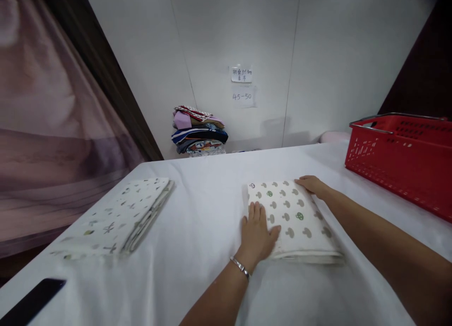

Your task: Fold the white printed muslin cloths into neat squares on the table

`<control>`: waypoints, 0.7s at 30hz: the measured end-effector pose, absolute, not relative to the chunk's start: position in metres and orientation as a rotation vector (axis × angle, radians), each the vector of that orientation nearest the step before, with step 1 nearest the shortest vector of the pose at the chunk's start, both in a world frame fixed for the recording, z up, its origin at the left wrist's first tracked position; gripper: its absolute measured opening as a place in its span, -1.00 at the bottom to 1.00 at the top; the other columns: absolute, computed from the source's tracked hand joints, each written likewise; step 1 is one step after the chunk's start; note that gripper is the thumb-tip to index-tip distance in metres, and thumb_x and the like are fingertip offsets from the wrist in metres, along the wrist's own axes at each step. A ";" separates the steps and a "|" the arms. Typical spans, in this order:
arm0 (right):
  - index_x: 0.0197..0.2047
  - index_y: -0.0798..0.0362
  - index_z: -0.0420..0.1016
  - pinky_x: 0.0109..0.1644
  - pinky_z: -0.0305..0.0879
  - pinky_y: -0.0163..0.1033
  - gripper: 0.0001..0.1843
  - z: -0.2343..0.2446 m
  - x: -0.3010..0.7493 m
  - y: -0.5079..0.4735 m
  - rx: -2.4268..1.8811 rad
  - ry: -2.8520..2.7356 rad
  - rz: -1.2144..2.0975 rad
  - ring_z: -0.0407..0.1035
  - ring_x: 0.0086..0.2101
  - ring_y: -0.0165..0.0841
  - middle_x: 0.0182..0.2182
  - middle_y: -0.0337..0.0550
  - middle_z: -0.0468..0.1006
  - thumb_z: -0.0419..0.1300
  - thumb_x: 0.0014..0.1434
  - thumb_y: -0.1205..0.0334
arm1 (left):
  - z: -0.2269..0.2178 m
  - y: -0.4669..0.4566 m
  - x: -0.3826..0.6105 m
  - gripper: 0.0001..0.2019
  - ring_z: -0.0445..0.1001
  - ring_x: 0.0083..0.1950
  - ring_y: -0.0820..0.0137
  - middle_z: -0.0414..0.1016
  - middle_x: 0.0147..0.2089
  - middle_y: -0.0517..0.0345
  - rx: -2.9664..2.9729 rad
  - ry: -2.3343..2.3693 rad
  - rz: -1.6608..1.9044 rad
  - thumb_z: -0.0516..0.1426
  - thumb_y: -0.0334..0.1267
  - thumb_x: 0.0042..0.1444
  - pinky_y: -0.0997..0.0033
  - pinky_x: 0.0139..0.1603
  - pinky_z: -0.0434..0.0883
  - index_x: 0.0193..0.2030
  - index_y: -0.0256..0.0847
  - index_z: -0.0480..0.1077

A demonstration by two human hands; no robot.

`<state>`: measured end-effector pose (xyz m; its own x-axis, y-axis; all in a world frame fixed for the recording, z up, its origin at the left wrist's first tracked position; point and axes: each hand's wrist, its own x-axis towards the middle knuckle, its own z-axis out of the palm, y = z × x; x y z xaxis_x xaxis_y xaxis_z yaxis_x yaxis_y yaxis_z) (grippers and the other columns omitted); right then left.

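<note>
A folded white cloth with grey and green mushroom prints lies flat on the white-covered table, its layered fold facing me. My left hand, with a silver bracelet at the wrist, rests on the cloth's left edge, fingers stretched out and thumb apart. At the far right corner of the cloth, my right hand lies with its fingers extended along the edge. Neither hand grips the cloth. Off to the left is a second folded white cloth with small leaf-like prints.
On the right stands a red plastic basket with metal handles. A dark phone-like slab lies at the near left. Beyond the table's far edge is a stack of folded fabrics. A pinkish curtain hangs along the left.
</note>
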<state>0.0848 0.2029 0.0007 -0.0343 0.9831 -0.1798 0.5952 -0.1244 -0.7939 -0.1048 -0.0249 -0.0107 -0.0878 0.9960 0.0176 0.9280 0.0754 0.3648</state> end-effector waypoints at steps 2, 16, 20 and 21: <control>-0.19 0.12 0.50 -0.35 0.33 -0.24 -0.59 -0.006 0.082 0.206 -1.754 -1.640 0.973 0.40 -0.40 -0.29 -0.44 -0.08 0.52 0.25 -0.05 0.02 | -0.011 -0.025 -0.105 -0.27 -0.36 0.40 0.16 -0.31 0.41 0.03 1.945 2.116 0.410 -0.20 0.13 0.16 -0.01 0.29 -0.05 0.36 -0.30 -0.13; 0.22 0.13 0.22 -0.12 0.32 -0.14 -0.27 -0.001 0.116 0.137 -1.798 -1.869 0.849 0.42 -0.21 -0.16 -0.18 0.02 0.52 0.14 0.05 -0.08 | -0.009 -0.025 -0.105 -0.25 -0.43 0.40 0.19 -0.39 0.42 0.07 1.906 2.083 0.371 -0.22 0.15 0.16 0.00 0.31 -0.11 0.37 -0.31 -0.19; 0.28 0.10 0.11 -0.09 0.30 -0.12 -0.17 -0.009 0.132 0.098 -1.828 -1.967 0.874 0.42 -0.21 -0.15 -0.21 -0.01 0.52 0.09 0.05 -0.19 | -0.010 -0.026 -0.105 -0.27 -0.42 0.41 0.23 -0.36 0.42 0.09 1.846 2.045 0.544 -0.15 0.14 0.15 0.08 0.32 -0.14 0.36 -0.28 -0.13; 0.28 0.09 0.10 -0.07 0.30 -0.12 -0.15 -0.011 0.135 0.091 -1.817 -1.955 0.904 0.42 -0.21 -0.16 -0.20 -0.01 0.51 0.09 0.04 -0.21 | -0.010 -0.025 -0.106 -0.28 -0.42 0.41 0.24 -0.35 0.42 0.09 1.813 2.034 0.617 -0.14 0.14 0.15 0.11 0.33 -0.15 0.35 -0.27 -0.10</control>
